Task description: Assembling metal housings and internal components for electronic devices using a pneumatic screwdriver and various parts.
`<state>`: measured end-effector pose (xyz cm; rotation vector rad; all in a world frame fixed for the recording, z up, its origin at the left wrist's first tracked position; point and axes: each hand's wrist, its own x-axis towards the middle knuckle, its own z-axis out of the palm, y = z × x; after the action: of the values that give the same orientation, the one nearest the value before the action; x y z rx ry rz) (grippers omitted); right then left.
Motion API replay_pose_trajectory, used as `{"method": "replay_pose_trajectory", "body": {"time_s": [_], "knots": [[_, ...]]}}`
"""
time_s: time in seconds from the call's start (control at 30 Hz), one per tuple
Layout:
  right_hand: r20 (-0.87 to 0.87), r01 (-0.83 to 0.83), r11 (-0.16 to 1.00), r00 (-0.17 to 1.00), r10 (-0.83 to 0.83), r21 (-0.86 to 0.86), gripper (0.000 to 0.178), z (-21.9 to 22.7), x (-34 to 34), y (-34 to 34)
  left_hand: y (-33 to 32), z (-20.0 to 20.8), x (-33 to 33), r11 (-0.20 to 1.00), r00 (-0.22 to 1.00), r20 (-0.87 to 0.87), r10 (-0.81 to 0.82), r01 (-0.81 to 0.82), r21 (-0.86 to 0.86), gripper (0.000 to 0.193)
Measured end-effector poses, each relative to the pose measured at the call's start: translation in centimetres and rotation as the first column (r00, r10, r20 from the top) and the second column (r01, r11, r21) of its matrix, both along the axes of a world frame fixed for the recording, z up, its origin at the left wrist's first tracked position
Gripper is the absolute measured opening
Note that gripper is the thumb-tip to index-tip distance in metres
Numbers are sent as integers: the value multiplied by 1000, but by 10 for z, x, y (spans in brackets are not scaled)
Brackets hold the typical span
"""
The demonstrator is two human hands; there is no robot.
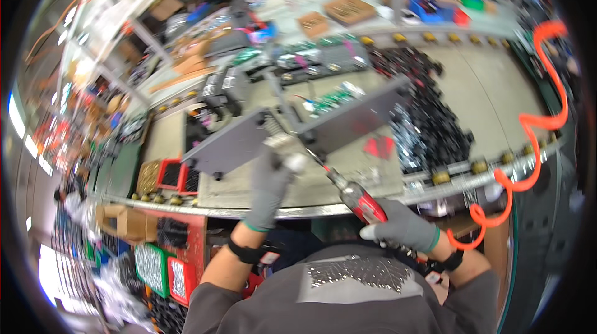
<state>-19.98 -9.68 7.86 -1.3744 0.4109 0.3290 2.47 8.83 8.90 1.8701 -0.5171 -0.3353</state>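
Observation:
My right hand (pixel 401 227), in a grey glove with pale fingertips, is wrapped round a red and dark grey power screwdriver (pixel 356 197). Its thin bit points up and left toward my left hand (pixel 273 172). That hand, also gloved, has its fingers drawn together near the bit's tip; blur hides what they hold, if anything. Just beyond it stands a grey flat panel (pixel 230 141) with small black feet. A second grey panel (pixel 360 119) leans to the right of it, and a green circuit board (pixel 336 99) lies behind that one.
Black parts (pixel 444 119) lie heaped on the right of the workbench, next to clear plastic bags (pixel 407 141). A coiled orange hose (pixel 528 129) hangs at the right. Red trays (pixel 171 174) of small parts stand left. A cardboard box (pixel 127 222) sits below the bench edge.

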Motion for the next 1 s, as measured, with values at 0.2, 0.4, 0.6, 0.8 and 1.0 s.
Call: {"method": "replay_pose_trajectory", "body": {"time_s": [0.2, 0.4, 0.6, 0.8, 1.0], "knots": [[-70, 127, 986, 990, -120, 104, 39, 1, -28, -9, -50, 49, 60, 959, 614, 739, -276, 220, 176, 34], [-47, 161, 979, 987, -156, 125, 39, -17, -15, -2, -101, 46, 94, 639, 692, 406, -598, 105, 762, 35], [-26, 127, 984, 992, -125, 128, 40, -28, 1, -3, -101, 30, 103, 722, 679, 488, -549, 90, 686, 30], [-32, 120, 986, 993, -117, 114, 41, -26, 8, -1, -105, 19, 112, 772, 698, 538, -473, 34, 635, 25], [-51, 121, 987, 992, -116, 106, 41, -26, 15, 0, -104, 19, 114, 772, 693, 537, -481, 44, 634, 25]]}}
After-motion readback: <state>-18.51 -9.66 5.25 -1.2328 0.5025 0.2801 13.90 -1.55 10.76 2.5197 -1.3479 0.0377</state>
